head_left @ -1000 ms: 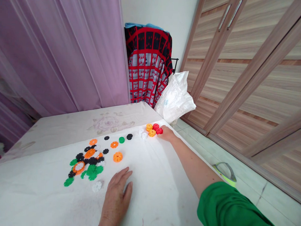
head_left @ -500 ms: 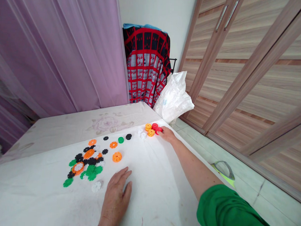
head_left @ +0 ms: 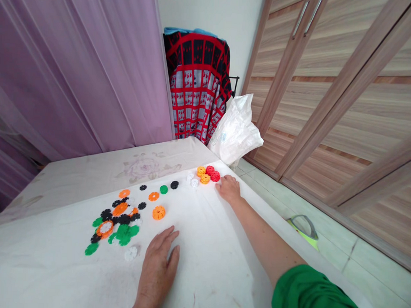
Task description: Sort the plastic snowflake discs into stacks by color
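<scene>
My left hand point(head_left: 159, 262) lies on the white cloth with its fingers apart and nothing in it. To its left is a loose heap of notched plastic discs, with green discs point(head_left: 125, 234) and an orange disc point(head_left: 120, 209) among them. A thick orange disc point(head_left: 159, 212) sits just beyond its fingertips. At the table's right edge my right hand point(head_left: 229, 189) rests beside the red discs point(head_left: 215, 176), its fingers loosely spread and holding nothing visible. Yellow discs point(head_left: 205, 178) and white discs point(head_left: 194, 182) stand left of the red ones.
A white plastic bag point(head_left: 236, 130) leans at the table's far right corner. Behind it hangs a red and black patterned cloth point(head_left: 194, 81). Wooden wardrobe doors point(head_left: 315, 104) line the right side, and a yellow-green object point(head_left: 304, 231) lies on the floor.
My right hand has let go of the red discs and drawn back slightly towards me and to the right. My left hand has stayed put.
</scene>
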Available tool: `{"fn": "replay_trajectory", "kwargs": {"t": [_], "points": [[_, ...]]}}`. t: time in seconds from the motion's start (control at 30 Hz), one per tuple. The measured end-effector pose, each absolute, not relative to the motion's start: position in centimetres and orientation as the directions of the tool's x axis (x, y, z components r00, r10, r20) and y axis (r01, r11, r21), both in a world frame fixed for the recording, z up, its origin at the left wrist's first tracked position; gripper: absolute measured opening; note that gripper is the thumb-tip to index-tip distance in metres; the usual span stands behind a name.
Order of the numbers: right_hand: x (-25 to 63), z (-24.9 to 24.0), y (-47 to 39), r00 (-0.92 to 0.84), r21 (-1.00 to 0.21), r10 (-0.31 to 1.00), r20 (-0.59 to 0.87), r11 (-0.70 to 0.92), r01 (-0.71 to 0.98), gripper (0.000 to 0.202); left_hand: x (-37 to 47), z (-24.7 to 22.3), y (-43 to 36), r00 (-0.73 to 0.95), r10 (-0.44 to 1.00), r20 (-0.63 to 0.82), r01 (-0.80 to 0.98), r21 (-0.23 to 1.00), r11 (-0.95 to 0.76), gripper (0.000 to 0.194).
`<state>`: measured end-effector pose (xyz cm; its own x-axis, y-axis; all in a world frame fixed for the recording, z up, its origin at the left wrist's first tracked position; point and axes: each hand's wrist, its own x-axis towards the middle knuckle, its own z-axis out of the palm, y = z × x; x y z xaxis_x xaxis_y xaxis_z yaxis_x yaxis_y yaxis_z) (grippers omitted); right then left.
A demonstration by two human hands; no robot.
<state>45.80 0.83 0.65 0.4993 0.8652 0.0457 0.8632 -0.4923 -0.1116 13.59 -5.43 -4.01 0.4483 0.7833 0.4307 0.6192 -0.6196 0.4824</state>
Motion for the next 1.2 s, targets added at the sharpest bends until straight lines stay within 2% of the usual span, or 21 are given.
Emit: {"fn": "replay_trajectory", "kwargs": {"t": [0.37, 0.73, 0.97, 1.2], "points": [[43.9, 0.3, 1.8, 0.51, -0.134, 0.857, 0.068, -0.499, 0.856, 0.041, 13.4, -4.3, -5.4, 0.451, 0.791, 0.414, 0.626, 0.485, -0.611, 0.034], [44.2, 0.5, 0.6, 0.56, -0.154, 0.828, 0.021, -0.551, 0.82, 0.041, 13.5, -4.0, -5.3, 0.457, 0.788, 0.412, 0.62, 0.488, -0.614, 0.034], [43.2, -0.5, 0.1, 0.543, -0.128, 0.831, 0.121, -0.529, 0.839, 0.042, 13.3, -4.3, -5.2, 0.463, 0.781, 0.418, 0.621, 0.476, -0.623, 0.034], [43.3, -0.3, 0.4, 0.547, -0.168, 0.83, 0.109, -0.527, 0.833, 0.044, 13.3, -4.4, -5.0, 0.46, 0.778, 0.428, 0.615, 0.479, -0.627, 0.034]]}}
